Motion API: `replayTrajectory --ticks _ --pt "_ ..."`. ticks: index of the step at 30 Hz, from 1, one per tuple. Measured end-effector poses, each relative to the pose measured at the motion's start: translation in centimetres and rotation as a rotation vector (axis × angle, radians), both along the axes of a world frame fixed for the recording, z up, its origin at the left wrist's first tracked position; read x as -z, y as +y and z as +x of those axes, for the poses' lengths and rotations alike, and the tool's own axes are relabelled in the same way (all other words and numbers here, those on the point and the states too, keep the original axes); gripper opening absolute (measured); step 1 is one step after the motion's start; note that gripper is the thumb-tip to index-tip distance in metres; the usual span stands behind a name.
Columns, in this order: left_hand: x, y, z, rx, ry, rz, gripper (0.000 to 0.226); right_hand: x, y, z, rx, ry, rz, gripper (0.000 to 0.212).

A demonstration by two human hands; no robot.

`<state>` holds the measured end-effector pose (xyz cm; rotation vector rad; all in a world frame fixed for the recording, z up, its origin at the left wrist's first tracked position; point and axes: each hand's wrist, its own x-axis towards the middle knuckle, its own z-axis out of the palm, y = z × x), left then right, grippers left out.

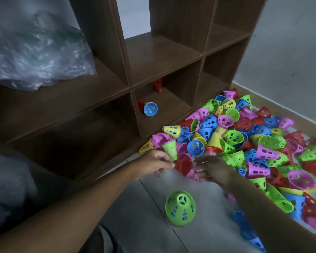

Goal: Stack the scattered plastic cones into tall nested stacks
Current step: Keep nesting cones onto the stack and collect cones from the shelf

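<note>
A big pile of perforated plastic cones [244, 136] in green, pink, blue, yellow and red covers the floor at the right. A green cone stack [180, 207] stands upright on the floor in front of me. My left hand [153, 163] pinches the rim of a red cone [183, 166] at the pile's near edge. My right hand [212, 168] holds a pink cone [192, 173] right beside the red one, its fingers curled round it. The two cones touch between my hands.
A brown wooden shelf unit [164, 57] stands behind the pile; a blue cone [150, 109] and red cones [158, 84] lie in a low compartment. A clear plastic bag [35, 55] sits on the left shelf. Grey tiled floor [144, 225] lies near me.
</note>
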<state>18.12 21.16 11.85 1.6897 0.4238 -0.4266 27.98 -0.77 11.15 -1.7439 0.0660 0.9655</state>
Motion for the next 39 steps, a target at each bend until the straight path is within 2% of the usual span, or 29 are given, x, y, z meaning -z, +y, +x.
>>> replayTrajectory --ticks 2,8,13,17,21,29,35,39 --pt "0.8 0.3 1.1 -0.08 -0.08 0.105 0.006 1.2 0.8 1.0 -0.004 -0.051 -0.04 0.017" --pt "3.0 2.5 6.3 -0.202 -0.217 0.374 0.042 4.2 2.4 3.3 -0.068 -0.359 -0.161 0.033" --pt "4.7 4.5 10.5 -0.193 -0.202 0.587 0.062 5.2 3.2 5.1 -0.132 -0.601 -0.326 0.046" --pt "5.0 5.6 13.6 -0.185 -0.117 0.74 0.081 6.0 3.2 5.3 -0.182 -0.659 -0.409 0.053" --pt "5.3 6.5 15.9 -0.19 -0.006 0.771 0.093 6.9 2.6 5.5 -0.285 -0.679 -0.485 0.061" --pt "6.4 8.8 19.1 -0.326 0.101 0.746 0.091 8.0 2.0 6.4 -0.325 -0.574 -0.484 0.065" --pt "6.9 9.6 20.1 -0.389 0.102 0.707 0.082 8.3 1.8 6.9 -0.334 -0.558 -0.459 0.068" --pt "7.1 9.7 20.3 -0.434 0.045 0.646 0.079 8.2 2.0 7.0 -0.319 -0.56 -0.447 0.061"
